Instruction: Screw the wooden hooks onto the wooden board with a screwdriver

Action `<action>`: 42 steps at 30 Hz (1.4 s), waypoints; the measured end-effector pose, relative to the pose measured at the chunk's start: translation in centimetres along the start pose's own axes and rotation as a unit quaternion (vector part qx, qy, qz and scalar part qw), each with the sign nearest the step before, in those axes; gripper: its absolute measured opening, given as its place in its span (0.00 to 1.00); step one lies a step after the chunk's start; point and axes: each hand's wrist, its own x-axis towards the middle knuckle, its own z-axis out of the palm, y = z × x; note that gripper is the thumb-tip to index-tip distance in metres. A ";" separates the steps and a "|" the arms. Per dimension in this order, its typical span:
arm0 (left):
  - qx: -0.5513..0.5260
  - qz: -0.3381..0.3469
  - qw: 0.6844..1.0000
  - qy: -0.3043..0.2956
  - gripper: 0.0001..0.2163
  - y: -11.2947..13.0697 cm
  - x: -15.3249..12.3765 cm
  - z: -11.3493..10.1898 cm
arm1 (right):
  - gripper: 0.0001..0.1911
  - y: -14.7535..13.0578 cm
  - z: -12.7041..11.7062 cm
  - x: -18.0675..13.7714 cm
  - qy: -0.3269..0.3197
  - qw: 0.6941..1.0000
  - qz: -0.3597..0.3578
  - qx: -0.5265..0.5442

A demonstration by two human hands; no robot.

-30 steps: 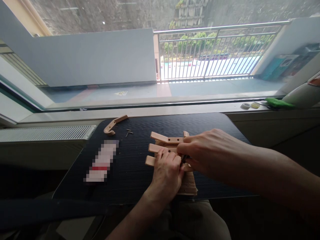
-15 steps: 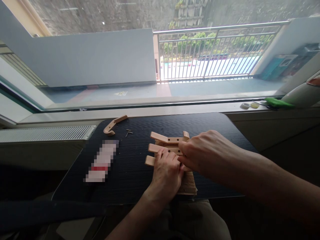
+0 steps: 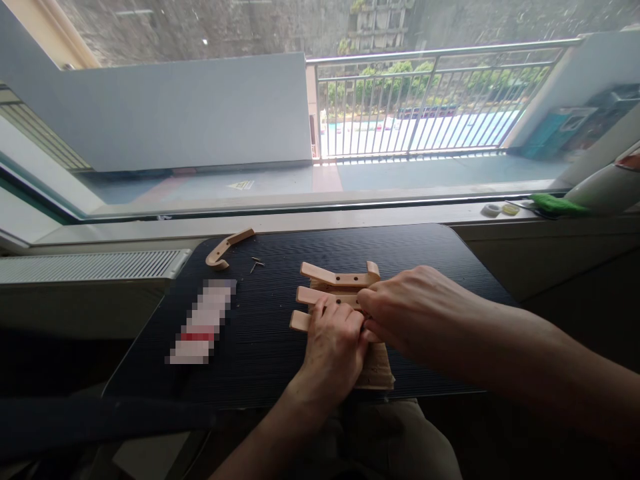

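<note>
Three bent wooden hooks lie side by side across a rough wooden board (image 3: pixel 376 372). The far hook (image 3: pixel 345 279) shows two dark screw holes and an upturned right end. Its middle neighbour (image 3: pixel 310 295) also has dark holes and is partly covered. My left hand (image 3: pixel 336 340) is closed over the near hook (image 3: pixel 299 321), fingertips by the middle one. Just right of it, my right hand (image 3: pixel 400 303) is closed in a pinch above the right part of the middle and near hooks. Whatever is between its fingers is hidden.
On the dark table (image 3: pixel 270 347), a fourth wooden hook (image 3: pixel 218 255) lies at the far left, with several screws (image 3: pixel 257 264) beside it. A blurred-out flat item (image 3: pixel 203 323) lies on the left. Tape rolls (image 3: pixel 491 210) and a green cloth (image 3: pixel 557 205) sit on the windowsill.
My right hand has shifted and turned slightly, its fingertips now a little lower and to the right. The left hand and the hooks have stayed in place.
</note>
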 end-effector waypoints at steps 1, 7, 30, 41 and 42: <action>0.001 0.000 1.000 -0.001 0.05 0.0 0.0 0.0 | 0.09 0.0 -0.1 0.0 -0.011 1.000 0.007 0.002; 0.002 0.006 1.000 0.000 0.06 0.0 -0.1 -0.1 | 0.09 0.1 -0.5 0.2 -0.017 0.999 0.040 -0.007; -0.009 0.001 1.000 0.003 0.06 -0.1 -0.2 0.2 | 0.08 1.1 0.5 0.0 0.057 0.998 0.020 -0.035; -0.006 0.004 1.000 0.010 0.07 0.0 -0.1 -0.2 | 0.06 1.1 1.2 -1.2 0.093 0.993 -0.052 0.046; -0.004 0.004 1.000 0.009 0.07 0.0 -0.1 -0.1 | 0.07 0.9 1.1 -1.1 0.081 0.994 -0.050 0.052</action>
